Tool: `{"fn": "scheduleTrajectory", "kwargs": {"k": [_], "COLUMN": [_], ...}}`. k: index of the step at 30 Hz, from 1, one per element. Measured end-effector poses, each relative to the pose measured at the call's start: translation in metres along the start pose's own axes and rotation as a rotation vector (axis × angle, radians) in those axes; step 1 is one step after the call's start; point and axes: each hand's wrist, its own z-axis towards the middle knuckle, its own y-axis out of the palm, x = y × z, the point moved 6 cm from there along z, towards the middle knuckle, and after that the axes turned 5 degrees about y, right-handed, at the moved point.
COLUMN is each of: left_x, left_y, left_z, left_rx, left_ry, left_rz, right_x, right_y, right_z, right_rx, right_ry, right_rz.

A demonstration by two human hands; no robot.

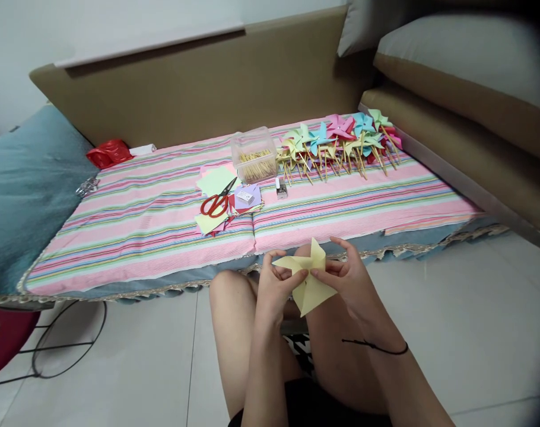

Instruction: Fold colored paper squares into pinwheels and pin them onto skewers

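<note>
Above my knees I hold a pale yellow paper pinwheel point(312, 293) with both hands. Some of its corners are folded in, and one broad part hangs flat toward me. My left hand point(276, 281) is closed on its left side, thumb pressed near the middle. From the right, my right hand point(348, 276) pinches it with the thumb close to the centre and the index finger raised. The thumbs cover part of the centre, and no stick shows on it.
On the striped cloth point(163, 237) lie red-handled scissors point(215, 204), coloured paper sheets point(216, 179), a small box point(245, 196) and a dark little container point(281, 188). Behind them stand a clear box point(254, 155) of sticks and many finished pinwheels point(339, 127). A red bag point(108, 154) lies far left.
</note>
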Motion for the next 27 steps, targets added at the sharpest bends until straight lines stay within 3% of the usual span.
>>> {"fn": "scheduleTrajectory", "kwargs": {"k": [6, 13, 20, 22, 27], "left_x": [0.0, 0.002, 0.009, 0.011, 0.013], "left_y": [-0.009, -0.026, -0.02, -0.017, -0.012], "left_z": [0.001, 0.003, -0.006, -0.009, -0.011], "left_rx": [0.102, 0.35, 0.427, 0.449, 0.432], "left_ry": [0.035, 0.113, 0.201, 0.218, 0.247], "left_rz": [0.028, -0.252, -0.277, -0.261, -0.229], "right_x": [-0.003, -0.019, -0.009, -0.006, -0.008], "right_y": [0.003, -0.001, 0.013, 0.018, 0.02], "right_z": [-0.002, -0.009, -0.015, -0.016, -0.015], "right_rx": [-0.041, -0.274, -0.378, -0.368, -0.157], "right_ry": [-0.017, -0.244, -0.318, -0.307, -0.272], "right_rz": [-0.031, -0.105, -0.266, -0.274, -0.197]}}
